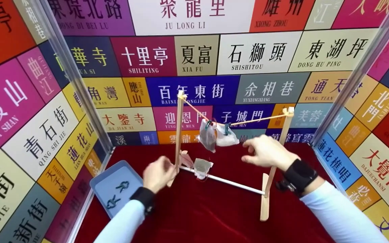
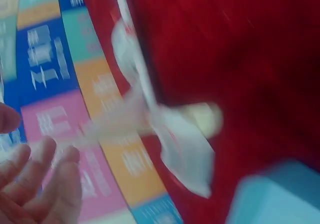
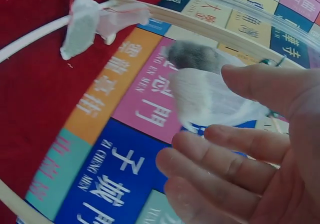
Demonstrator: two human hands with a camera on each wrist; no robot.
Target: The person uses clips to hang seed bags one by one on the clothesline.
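Note:
Two small white mesh pouches, a darker-filled one [image 1: 208, 136] and a paler one [image 1: 227, 137], hang by green ties from a sagging cord [image 1: 260, 120] on a wooden stand. Lower down, more pouches [image 1: 202, 167] with red ties hang on the stand's white rod [image 1: 236, 183]. My left hand [image 1: 159, 173] is beside the left post [image 1: 179, 131]; its loosely bent fingers [image 2: 42, 169] hold nothing. To the right of the hanging pouches my right hand [image 1: 268, 151] has its thumb and fingers apart. In the right wrist view, the pouches [image 3: 197, 96] appear beyond those fingers, and contact cannot be told.
A blue tray [image 1: 127, 170] at the left holds two green ties [image 1: 123, 185]. The stand's right post [image 1: 285, 130] is near my right wrist, its foot [image 1: 264, 202] on the red cloth [image 1: 208, 216]. Panels printed with signs [image 1: 191, 91] enclose the back and sides.

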